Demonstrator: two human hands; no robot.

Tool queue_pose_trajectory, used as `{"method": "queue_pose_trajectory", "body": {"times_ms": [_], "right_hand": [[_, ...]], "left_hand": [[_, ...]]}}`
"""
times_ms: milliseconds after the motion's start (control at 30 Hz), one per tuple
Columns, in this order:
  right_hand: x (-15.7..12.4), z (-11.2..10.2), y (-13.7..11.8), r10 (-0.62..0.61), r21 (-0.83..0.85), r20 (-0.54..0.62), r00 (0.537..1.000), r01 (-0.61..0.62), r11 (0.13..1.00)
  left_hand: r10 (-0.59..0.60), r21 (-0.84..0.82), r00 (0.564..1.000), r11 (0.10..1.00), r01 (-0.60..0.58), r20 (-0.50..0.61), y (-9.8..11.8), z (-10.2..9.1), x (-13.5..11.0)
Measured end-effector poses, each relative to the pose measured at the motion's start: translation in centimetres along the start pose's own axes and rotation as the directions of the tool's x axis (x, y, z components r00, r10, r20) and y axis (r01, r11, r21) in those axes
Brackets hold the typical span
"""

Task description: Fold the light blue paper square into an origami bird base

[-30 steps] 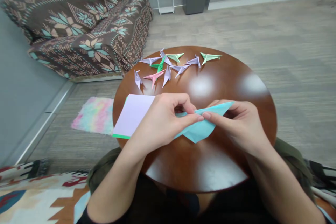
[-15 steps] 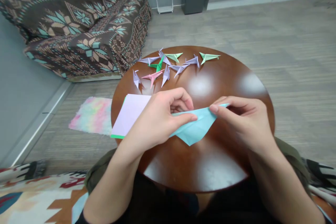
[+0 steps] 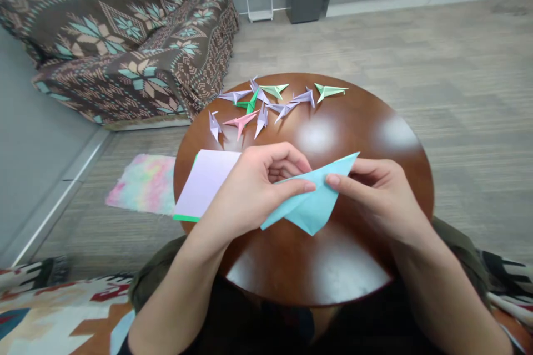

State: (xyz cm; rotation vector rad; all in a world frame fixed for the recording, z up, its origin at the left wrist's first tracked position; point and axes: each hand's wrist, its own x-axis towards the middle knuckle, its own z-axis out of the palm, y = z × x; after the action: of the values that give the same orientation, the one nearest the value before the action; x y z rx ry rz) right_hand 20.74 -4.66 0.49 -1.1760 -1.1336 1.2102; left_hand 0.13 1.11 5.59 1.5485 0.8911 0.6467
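Observation:
A light-blue sheet of origami paper point(image 3: 313, 212), partly folded, is held above the table with one corner pointing down. My left hand point(image 3: 270, 183) pinches its upper edge, the thumb lying on the near face and the fingers curled behind. My right hand point(image 3: 375, 188) grips it farther right, thumb in front, fingers hidden behind the paper. One pointed end rises past the right thumb. Left of my left hand lies a stack of square paper point(image 3: 207, 180), lilac on top with a green edge showing below.
The round brown table point(image 3: 375, 122) carries several folded paper birds at its far side, among them a pink one point(image 3: 240, 122), a dark green one point(image 3: 250, 102) and a light green one point(image 3: 330, 91). A patterned sofa point(image 3: 137, 61) and a fluffy pastel mat point(image 3: 141, 183) are to the left.
The blue paper has tilted, its right point now higher and its lower corner a little farther right. My right thumb has shifted slightly left along it. Both hands still hold on.

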Motion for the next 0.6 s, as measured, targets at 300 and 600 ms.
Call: {"method": "queue_pose_trajectory", "body": {"times_ms": [300, 600], "right_hand": [[0.3, -0.9, -0.5, 0.073, 0.035, -0.018, 0.997, -0.073, 0.997], [-0.3, -0.4, -1.4, 0.146, -0.080, 0.077, 0.986, -0.140, 0.987]], "left_hand": [[-0.099, 0.039, 0.993, 0.995, 0.096, 0.071, -0.9, 1.9, 0.2], [-0.052, -0.036, 0.998, 0.998, 0.051, -0.018, -1.2, 2.2, 0.3]]}}
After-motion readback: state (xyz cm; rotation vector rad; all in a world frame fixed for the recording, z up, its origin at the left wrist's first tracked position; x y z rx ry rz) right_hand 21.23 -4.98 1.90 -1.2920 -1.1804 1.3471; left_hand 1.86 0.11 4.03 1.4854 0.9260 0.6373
